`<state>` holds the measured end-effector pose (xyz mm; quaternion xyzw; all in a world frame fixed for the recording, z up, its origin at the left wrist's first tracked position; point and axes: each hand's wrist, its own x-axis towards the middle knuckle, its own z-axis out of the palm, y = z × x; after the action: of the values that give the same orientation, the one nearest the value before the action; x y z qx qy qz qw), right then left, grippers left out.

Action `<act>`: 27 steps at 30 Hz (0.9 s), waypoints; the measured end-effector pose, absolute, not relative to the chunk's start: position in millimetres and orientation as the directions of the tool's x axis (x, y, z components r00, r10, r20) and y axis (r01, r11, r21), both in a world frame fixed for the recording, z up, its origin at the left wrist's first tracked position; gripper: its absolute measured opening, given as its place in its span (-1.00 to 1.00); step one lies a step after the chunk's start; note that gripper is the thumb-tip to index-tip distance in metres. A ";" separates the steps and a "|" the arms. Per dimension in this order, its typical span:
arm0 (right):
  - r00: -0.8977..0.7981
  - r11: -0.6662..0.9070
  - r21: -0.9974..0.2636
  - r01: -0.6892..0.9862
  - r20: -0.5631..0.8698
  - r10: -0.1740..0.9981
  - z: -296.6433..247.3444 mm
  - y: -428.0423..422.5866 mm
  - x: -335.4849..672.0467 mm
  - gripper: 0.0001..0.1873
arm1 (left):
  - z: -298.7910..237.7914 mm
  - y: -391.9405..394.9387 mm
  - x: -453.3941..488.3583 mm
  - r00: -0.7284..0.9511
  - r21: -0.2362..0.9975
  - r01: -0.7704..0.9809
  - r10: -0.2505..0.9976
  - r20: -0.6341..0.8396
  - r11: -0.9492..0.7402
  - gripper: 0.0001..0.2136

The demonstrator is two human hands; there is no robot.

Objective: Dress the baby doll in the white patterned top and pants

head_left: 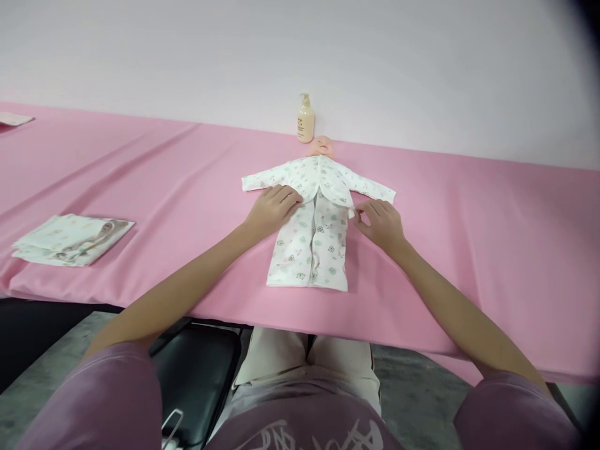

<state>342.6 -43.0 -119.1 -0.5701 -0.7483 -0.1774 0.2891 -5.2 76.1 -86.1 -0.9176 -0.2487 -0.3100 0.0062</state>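
A baby doll (322,147) lies on its back, dressed in a white printed baby jacket (304,172) with both sleeves spread out. Matching printed baby pants (330,250) stretch below the jacket's curved hem, toward the table's front edge. At the hem's left side, my left hand (274,209) has its fingers closed on the jacket's edge. Across from it, my right hand (382,225) pinches the lower right corner of the jacket between thumb and finger. The doll's arms and legs are hidden by the clothing.
A pump bottle (305,120) stands behind the doll's head, near the white wall. Folded printed cloth (70,239) lies on the left of the pink-covered table (187,187). A light flat item (14,119) sits at the far left. A black chair (197,369) is below the table edge.
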 end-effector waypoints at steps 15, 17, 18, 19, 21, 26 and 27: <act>-0.247 0.445 -0.241 0.862 0.567 0.786 -102.6 -37.5 298.2 -0.46 | -116.0 87.6 -29.0 0.583 0.339 0.590 0.677 0.449 -0.733 -0.66; -0.314 0.472 -0.249 0.846 0.482 0.818 -96.7 -37.0 283.8 -0.41 | -117.8 89.2 -28.1 0.537 0.384 0.636 0.741 0.402 -0.669 -0.70; -0.349 0.489 -0.251 0.835 0.446 0.824 -95.0 -37.4 277.2 -0.39 | -117.7 89.3 -27.7 0.516 0.399 0.651 0.762 0.390 -0.645 -0.72; -0.380 0.509 -0.253 0.823 0.420 0.824 -94.1 -38.4 271.5 -0.38 | -117.1 88.9 -27.3 0.500 0.406 0.664 0.777 0.382 -0.628 -0.75; -0.416 0.543 -0.261 0.798 0.414 0.810 -94.0 -41.6 264.4 -0.42 | -114.2 86.8 -26.7 0.480 0.406 0.687 0.796 0.369 -0.603 -0.79; -0.309 0.539 -0.275 0.796 0.582 0.752 -103.9 -47.6 281.7 -0.60 | -105.1 79.7 -27.4 0.467 0.405 0.713 0.818 0.336 -0.573 -0.78; -0.274 0.522 -0.278 0.806 0.607 0.746 -107.9 -47.2 289.9 -0.62 | -104.0 79.0 -28.2 0.469 0.408 0.713 0.821 0.327 -0.570 -0.77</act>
<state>289.9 -47.2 -107.9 -0.4868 -0.7970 -0.0422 0.3551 -28.2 79.0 -104.0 -0.8502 -0.4510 -0.2493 -0.1075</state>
